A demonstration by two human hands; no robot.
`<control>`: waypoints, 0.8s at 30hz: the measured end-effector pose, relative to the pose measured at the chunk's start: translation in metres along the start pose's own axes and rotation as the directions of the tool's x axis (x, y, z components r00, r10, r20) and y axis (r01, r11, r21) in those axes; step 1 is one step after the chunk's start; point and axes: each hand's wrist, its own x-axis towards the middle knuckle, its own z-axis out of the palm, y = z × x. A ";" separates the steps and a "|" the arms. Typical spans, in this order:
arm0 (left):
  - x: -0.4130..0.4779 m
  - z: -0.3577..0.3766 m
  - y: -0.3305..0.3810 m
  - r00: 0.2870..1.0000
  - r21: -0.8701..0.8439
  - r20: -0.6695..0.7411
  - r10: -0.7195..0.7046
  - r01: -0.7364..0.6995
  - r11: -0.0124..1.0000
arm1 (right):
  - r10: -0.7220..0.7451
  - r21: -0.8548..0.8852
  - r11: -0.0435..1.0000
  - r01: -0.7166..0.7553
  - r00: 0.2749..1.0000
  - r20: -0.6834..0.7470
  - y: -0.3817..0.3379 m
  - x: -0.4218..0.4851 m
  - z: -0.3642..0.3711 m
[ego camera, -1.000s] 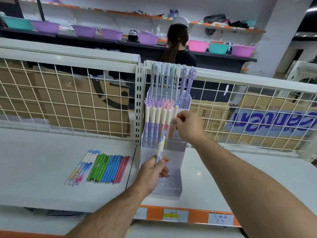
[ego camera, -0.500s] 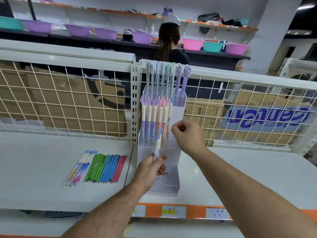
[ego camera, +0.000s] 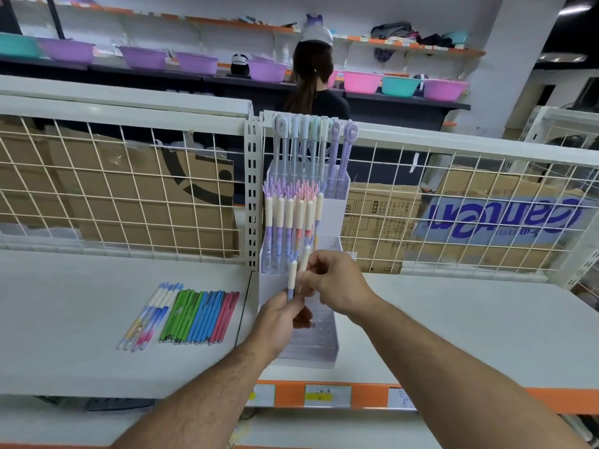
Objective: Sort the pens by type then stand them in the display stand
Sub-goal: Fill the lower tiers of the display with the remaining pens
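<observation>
Both hands meet just in front of the display stand (ego camera: 324,354), which sits on the shelf (ego camera: 81,319) against the wire back panel (ego camera: 129,189), close to the shelf's front edge. The left hand (ego camera: 278,322) has its fingers curled round the lower barrels of the frond-topped pens (ego camera: 292,277), holding them upright so that one can be drawn off at a time. The right hand (ego camera: 340,283) pinches the upper barrel of the taller pen (ego camera: 304,259) between thumb and fingertips, probably to lift it clear and stand it in a slot. With the fingers overlapping, I cannot tell whether the left hand holds two pens or more. The middle tier (ego camera: 288,218) already carries a row of the same frond-topped kind, so this pen likely belongs at that row's right end. The back tier (ego camera: 304,144) holds the tall charm-capped pens, and the lowest tier looks unfilled. The loose pens (ego camera: 194,315) lie side by side towards the shelf's front left, grouped by kind and colour, ready for their turn.
</observation>
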 end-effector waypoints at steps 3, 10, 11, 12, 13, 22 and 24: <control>-0.001 0.000 0.000 1.000 -0.025 -0.007 -0.003 0.003 1.000 | -0.036 0.022 0.999 0.039 0.993 -0.113 -0.014 0.006 -0.011; -0.003 0.000 0.003 1.000 0.031 0.010 0.023 -0.023 0.999 | -0.065 0.055 0.994 0.093 0.923 -0.378 -0.048 0.029 -0.049; -0.003 0.000 0.003 1.000 0.038 0.011 0.025 -0.026 0.999 | -0.066 0.048 0.995 0.092 0.914 -0.401 -0.049 0.033 -0.052; -0.003 0.000 0.003 1.000 0.041 0.013 0.027 -0.027 0.999 | -0.062 0.041 0.995 0.087 0.908 -0.414 -0.051 0.036 -0.053; -0.003 0.000 0.003 1.000 0.042 0.013 0.027 -0.028 0.999 | -0.058 0.032 0.996 0.079 0.907 -0.416 -0.051 0.039 -0.053; -0.001 -0.001 0.001 1.000 0.050 0.011 0.024 -0.025 0.998 | -0.043 -0.096 0.995 0.008 0.931 -0.363 -0.039 0.048 -0.038; -0.001 -0.001 0.000 1.000 0.043 0.010 0.022 -0.022 0.999 | -0.044 -0.159 0.987 -0.010 0.942 -0.333 -0.035 0.047 -0.034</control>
